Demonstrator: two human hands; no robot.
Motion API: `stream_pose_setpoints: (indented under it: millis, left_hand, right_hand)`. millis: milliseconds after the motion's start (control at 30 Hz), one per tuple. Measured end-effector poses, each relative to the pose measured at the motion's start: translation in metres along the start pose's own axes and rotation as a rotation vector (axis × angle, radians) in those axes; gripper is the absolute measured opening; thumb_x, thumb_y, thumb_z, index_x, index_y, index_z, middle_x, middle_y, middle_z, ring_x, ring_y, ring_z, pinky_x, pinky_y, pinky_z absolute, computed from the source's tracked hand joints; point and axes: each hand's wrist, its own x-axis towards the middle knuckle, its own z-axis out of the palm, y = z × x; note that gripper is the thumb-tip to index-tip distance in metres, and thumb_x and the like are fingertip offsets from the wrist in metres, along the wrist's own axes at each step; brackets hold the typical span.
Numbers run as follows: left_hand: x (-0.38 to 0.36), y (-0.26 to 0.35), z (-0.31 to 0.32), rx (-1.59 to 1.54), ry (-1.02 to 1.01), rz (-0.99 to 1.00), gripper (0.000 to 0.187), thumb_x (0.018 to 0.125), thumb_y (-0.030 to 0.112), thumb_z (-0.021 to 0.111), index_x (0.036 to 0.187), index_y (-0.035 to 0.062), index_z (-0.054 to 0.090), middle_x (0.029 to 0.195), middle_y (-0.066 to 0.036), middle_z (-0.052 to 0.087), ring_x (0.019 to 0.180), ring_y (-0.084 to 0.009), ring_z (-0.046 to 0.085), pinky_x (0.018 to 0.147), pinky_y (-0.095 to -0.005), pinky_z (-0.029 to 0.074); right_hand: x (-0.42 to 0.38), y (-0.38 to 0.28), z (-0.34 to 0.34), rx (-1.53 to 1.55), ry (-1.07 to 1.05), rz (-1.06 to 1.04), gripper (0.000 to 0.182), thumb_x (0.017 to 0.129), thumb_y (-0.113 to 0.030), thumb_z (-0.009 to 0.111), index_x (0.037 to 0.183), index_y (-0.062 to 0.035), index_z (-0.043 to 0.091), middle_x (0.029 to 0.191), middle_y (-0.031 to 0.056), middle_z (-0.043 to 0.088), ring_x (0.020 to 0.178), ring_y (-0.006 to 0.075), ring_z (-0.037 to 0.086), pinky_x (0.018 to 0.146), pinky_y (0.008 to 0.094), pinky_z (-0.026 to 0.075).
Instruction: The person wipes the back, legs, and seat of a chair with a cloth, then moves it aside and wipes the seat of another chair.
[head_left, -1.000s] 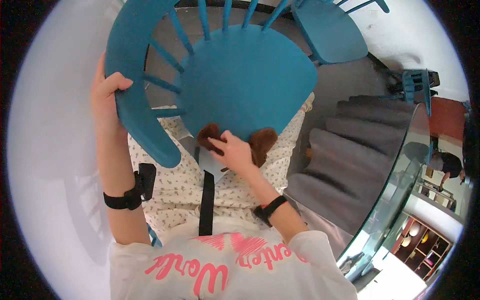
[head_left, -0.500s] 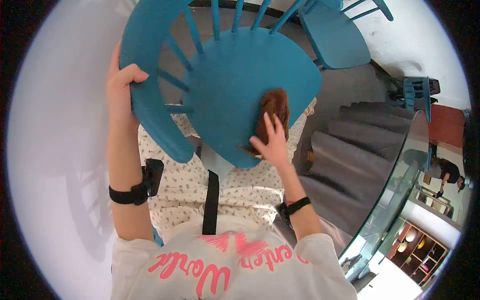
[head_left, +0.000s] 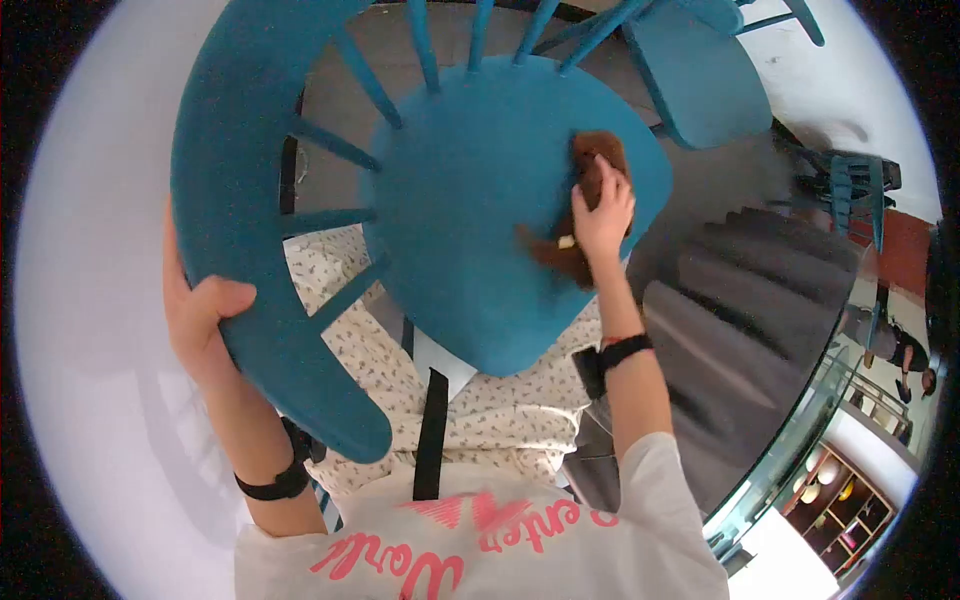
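Note:
A blue wooden chair (head_left: 470, 200) with a curved back rail and thin spindles stands close in front of me. My left hand (head_left: 205, 315) is wrapped round the outer edge of the rail, its thumb on top and its other fingers mostly hidden behind. On the right part of the seat lies a crumpled brown cloth (head_left: 597, 145) with a small pale tag, partly blurred. My right hand (head_left: 603, 215) presses on this cloth with bent fingers closed over it, and part of the cloth trails out to the left.
A second blue chair (head_left: 700, 80) stands beyond at the upper right. Grey steps (head_left: 740, 300) run down on the right beside a glass railing (head_left: 780, 450). Far right are another chair, a person (head_left: 905, 350) and a shelf (head_left: 840, 505). A white wall (head_left: 100, 300) is close on my left.
My right hand has moved forward and right across the seat with the brown cloth. The chair appears larger and nearer, and my left hand stays on its rail, lower in view.

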Motion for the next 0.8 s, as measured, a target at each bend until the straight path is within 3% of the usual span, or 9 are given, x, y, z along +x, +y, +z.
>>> stream_pose_setpoints:
  millis: [200, 400, 600, 667, 733, 800]
  left_hand:
    - [-0.007, 0.004, 0.016, -0.009, 0.109, -0.031, 0.079, 0.049, 0.008, 0.049, 0.125, -0.0094, 0.037, 0.11, -0.022, 0.053, 0.097, -0.0313, 0.057, 0.087, -0.0336, 0.047]
    - [-0.008, 0.0, 0.017, -0.047, 0.084, -0.022, 0.078, 0.05, 0.007, 0.047, 0.125, -0.0093, 0.037, 0.109, -0.02, 0.054, 0.095, -0.0274, 0.056, 0.085, -0.0303, 0.046]
    - [-0.005, -0.011, 0.002, -0.05, 0.007, 0.041, 0.075, 0.054, 0.003, 0.046, 0.127, -0.0083, 0.037, 0.106, -0.015, 0.054, 0.093, -0.0206, 0.054, 0.081, -0.0243, 0.043]
    - [-0.004, -0.013, 0.001, -0.017, 0.026, 0.026, 0.073, 0.056, 0.003, 0.047, 0.128, -0.0071, 0.038, 0.103, -0.012, 0.054, 0.086, -0.0175, 0.053, 0.077, -0.023, 0.042]
    - [-0.001, -0.012, 0.002, -0.019, 0.011, 0.058, 0.072, 0.058, 0.003, 0.048, 0.128, -0.0057, 0.038, 0.098, -0.01, 0.055, 0.08, -0.015, 0.052, 0.073, -0.0217, 0.042]
    - [-0.001, -0.006, 0.005, -0.008, -0.011, 0.052, 0.07, 0.058, 0.003, 0.05, 0.127, -0.0052, 0.039, 0.095, -0.008, 0.054, 0.076, -0.0139, 0.051, 0.07, -0.0214, 0.041]
  right_hand:
    - [0.088, 0.004, 0.029, 0.052, -0.003, 0.358, 0.062, 0.066, -0.033, 0.071, 0.123, -0.0188, 0.05, 0.115, 0.0155, 0.053, 0.105, 0.0359, 0.05, 0.091, 0.044, 0.04]
    - [0.066, -0.066, 0.047, 0.205, -0.174, -0.171, 0.053, 0.064, -0.025, 0.068, 0.115, -0.019, 0.054, 0.107, 0.013, 0.055, 0.096, 0.0355, 0.055, 0.083, 0.0431, 0.046]
    - [-0.01, -0.115, 0.025, 0.275, -0.423, -0.174, 0.048, 0.064, -0.028, 0.067, 0.106, -0.0105, 0.053, 0.095, 0.0132, 0.06, 0.089, 0.0327, 0.059, 0.076, 0.0416, 0.049]
    - [-0.04, -0.122, 0.019, 0.326, -0.465, -0.223, 0.049, 0.063, -0.03, 0.067, 0.106, -0.0096, 0.053, 0.094, 0.0141, 0.06, 0.087, 0.0337, 0.059, 0.075, 0.0427, 0.049]
    - [-0.071, -0.138, 0.003, 0.317, -0.618, -0.186, 0.048, 0.063, -0.025, 0.065, 0.107, -0.0089, 0.055, 0.103, 0.0126, 0.061, 0.093, 0.0322, 0.058, 0.079, 0.0404, 0.047]
    - [-0.105, -0.152, -0.009, 0.349, -0.633, -0.229, 0.046, 0.063, -0.026, 0.066, 0.104, -0.0083, 0.055, 0.099, 0.012, 0.061, 0.091, 0.0324, 0.059, 0.078, 0.0403, 0.047]
